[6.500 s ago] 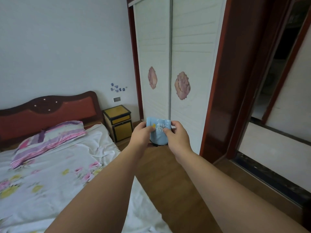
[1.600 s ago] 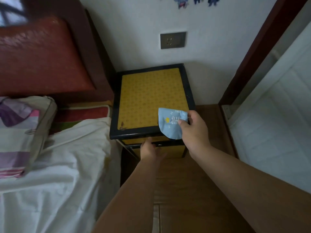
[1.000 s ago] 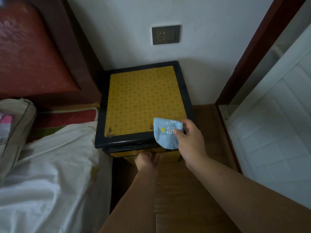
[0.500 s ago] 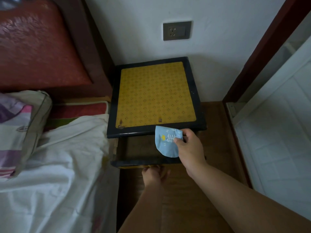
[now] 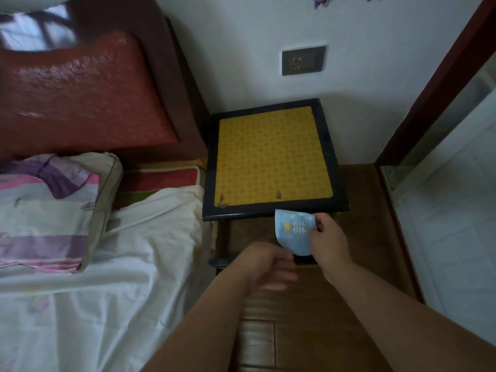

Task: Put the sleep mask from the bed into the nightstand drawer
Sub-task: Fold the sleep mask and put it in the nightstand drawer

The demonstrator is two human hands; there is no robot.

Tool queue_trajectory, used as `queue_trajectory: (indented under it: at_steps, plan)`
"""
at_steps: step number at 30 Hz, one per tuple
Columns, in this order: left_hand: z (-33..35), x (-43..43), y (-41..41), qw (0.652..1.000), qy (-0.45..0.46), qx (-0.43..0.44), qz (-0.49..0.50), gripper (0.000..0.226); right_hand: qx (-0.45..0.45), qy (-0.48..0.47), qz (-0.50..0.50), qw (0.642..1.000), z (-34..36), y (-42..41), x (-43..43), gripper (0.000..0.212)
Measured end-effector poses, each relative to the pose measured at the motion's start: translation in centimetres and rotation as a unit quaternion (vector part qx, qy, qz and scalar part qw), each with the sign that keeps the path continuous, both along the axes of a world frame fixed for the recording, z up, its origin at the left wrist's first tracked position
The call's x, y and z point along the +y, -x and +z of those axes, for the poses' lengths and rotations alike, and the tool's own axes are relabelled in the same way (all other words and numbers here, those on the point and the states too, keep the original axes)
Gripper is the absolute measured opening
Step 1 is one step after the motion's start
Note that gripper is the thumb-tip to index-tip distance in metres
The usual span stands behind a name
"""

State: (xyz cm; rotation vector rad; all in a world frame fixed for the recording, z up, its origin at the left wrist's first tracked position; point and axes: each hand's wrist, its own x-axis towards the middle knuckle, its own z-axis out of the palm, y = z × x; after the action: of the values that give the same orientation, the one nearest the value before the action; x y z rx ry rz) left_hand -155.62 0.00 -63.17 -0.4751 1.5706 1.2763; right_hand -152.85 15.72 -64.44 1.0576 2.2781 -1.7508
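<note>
The light blue sleep mask (image 5: 292, 232) hangs from my right hand (image 5: 328, 242), which pinches its upper right corner. It dangles over the open drawer (image 5: 248, 233) of the nightstand (image 5: 271, 157), a black-framed cabinet with a yellow patterned top. The drawer is pulled out toward me and its dark inside shows below the top's front edge. My left hand (image 5: 268, 264) hovers, blurred, over the drawer's front rail with loose fingers and nothing in it. It hides the middle of that rail.
The bed (image 5: 94, 304) with white sheet lies to the left, touching the nightstand's side. A striped pillow (image 5: 51, 210) rests against the red headboard (image 5: 80, 103). A white wardrobe door (image 5: 456, 224) stands to the right. Wooden floor (image 5: 308, 318) lies below, and a wall socket (image 5: 303, 60) above.
The drawer has slid out from under the nightstand top. My left hand has come up off the drawer front. My right hand has brought the mask down over the open drawer.
</note>
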Motion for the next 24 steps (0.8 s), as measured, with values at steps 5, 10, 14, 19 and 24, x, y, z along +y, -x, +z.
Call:
queue_trajectory:
  at_steps: [5, 10, 14, 19, 24]
  plan:
    - [0.4, 0.5, 1.6, 0.884, 0.29, 0.359, -0.073, 0.038, -0.021, 0.004, 0.026, 0.999, 0.1, 0.6, -0.9, 0.034]
    - [-1.6, 1.9, 2.2, 0.892, 0.289, 0.339, -0.075, 0.037, -0.04, -0.056, 0.072, 0.995, -1.3, 1.2, -1.0, 0.027]
    - [-2.6, 2.2, 2.9, 0.87, 0.353, 0.328, -0.108, 0.03, -0.028, -0.156, 0.123, 0.98, -2.5, 0.9, -0.4, 0.013]
    - [-3.7, 2.8, 3.7, 0.843, 0.399, 0.322, -0.161, 0.031, -0.063, -0.137, 0.233, 0.961, -3.5, 1.3, -0.9, 0.03]
    - [-5.6, 2.6, 3.2, 0.828, 0.396, 0.348, -0.191, 0.032, -0.088, -0.154, 0.346, 0.922, -4.5, 2.7, -1.3, 0.033]
